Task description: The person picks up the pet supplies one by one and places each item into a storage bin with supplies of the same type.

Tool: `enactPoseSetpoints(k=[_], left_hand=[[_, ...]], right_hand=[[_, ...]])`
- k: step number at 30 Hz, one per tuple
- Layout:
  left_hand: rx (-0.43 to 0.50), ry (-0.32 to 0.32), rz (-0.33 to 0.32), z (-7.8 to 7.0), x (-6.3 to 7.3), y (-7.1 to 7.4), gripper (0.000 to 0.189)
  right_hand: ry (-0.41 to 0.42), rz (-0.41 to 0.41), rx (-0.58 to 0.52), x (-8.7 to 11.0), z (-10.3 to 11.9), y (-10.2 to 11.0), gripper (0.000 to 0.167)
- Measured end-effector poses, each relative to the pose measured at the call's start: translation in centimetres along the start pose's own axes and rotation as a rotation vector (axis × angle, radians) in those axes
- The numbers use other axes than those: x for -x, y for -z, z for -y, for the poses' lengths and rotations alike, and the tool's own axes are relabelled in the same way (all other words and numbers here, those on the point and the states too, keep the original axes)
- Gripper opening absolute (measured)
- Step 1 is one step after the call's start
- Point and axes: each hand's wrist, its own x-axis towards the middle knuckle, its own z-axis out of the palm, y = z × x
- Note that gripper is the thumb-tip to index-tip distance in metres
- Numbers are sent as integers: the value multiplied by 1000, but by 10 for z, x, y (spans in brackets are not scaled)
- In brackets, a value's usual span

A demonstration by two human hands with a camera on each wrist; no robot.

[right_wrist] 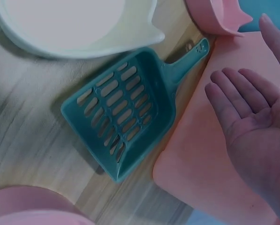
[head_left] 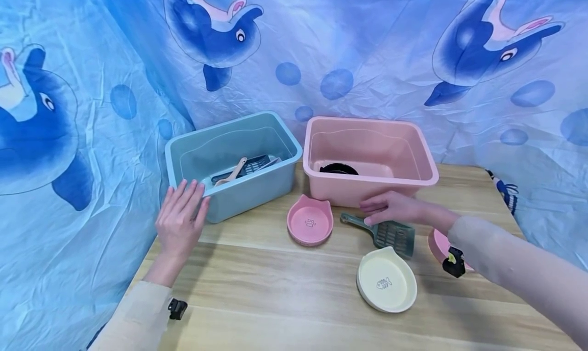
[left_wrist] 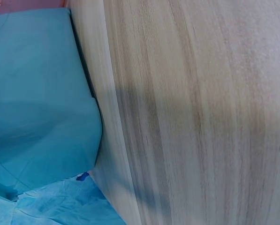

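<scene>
My left hand rests at the near left corner of the blue bin, its fingers straight and the fingertips at the rim. My right hand hovers in front of the pink bin, over the handle end of a dark green slotted litter scoop. In the right wrist view the palm shows bare, fingers extended and apart from the scoop, which lies on the wooden table. A cream cat-eared bowl with a fish-bone print sits just nearer than the scoop.
A pink cat-eared bowl with a paw print stands before the bins. Another pink bowl is partly behind my right forearm. The blue bin holds a dark slotted scoop and a beige spoon; a black round object lies in the pink bin.
</scene>
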Motion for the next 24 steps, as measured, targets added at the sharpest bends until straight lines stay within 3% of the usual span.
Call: enactPoseSetpoints(k=[19,24], left_hand=[[-10,10,48,-2,0,3,40],[-1,13,52,-3,-1,3,40]], right_hand=[[-130,79,-15,-21,-10,6,60],[-159,100,-44,-23,-13,4,49]])
